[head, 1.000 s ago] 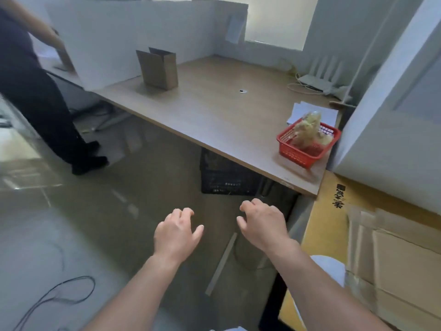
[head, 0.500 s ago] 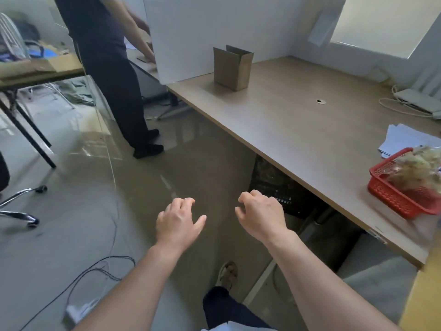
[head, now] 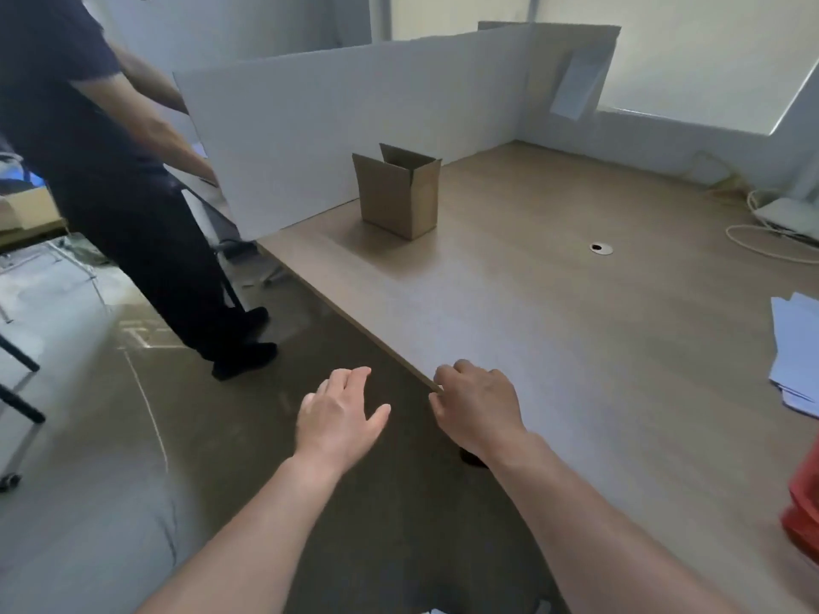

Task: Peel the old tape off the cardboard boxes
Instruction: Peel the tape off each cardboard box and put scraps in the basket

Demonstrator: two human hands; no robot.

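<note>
A small brown cardboard box (head: 401, 195) stands upright with its top flaps open at the far left of the wooden desk (head: 576, 347), close to a white partition. My left hand (head: 339, 416) hovers over the floor just off the desk's front edge, fingers apart and empty. My right hand (head: 481, 407) hangs over the desk's front edge, fingers loosely curled, holding nothing. Both hands are well short of the box. No tape is visible on the box from here.
A white partition (head: 354, 126) walls the desk's left and back. Another person in dark clothes (head: 102, 170) stands on the floor at the left. Loose papers (head: 797, 352) and a red basket (head: 804, 511) lie at the desk's right edge, with cables (head: 771, 241) at back right.
The view has swung left and closer to the desk; the box now sits near the centre. Both hands have stayed empty and now reach the desk's front edge.
</note>
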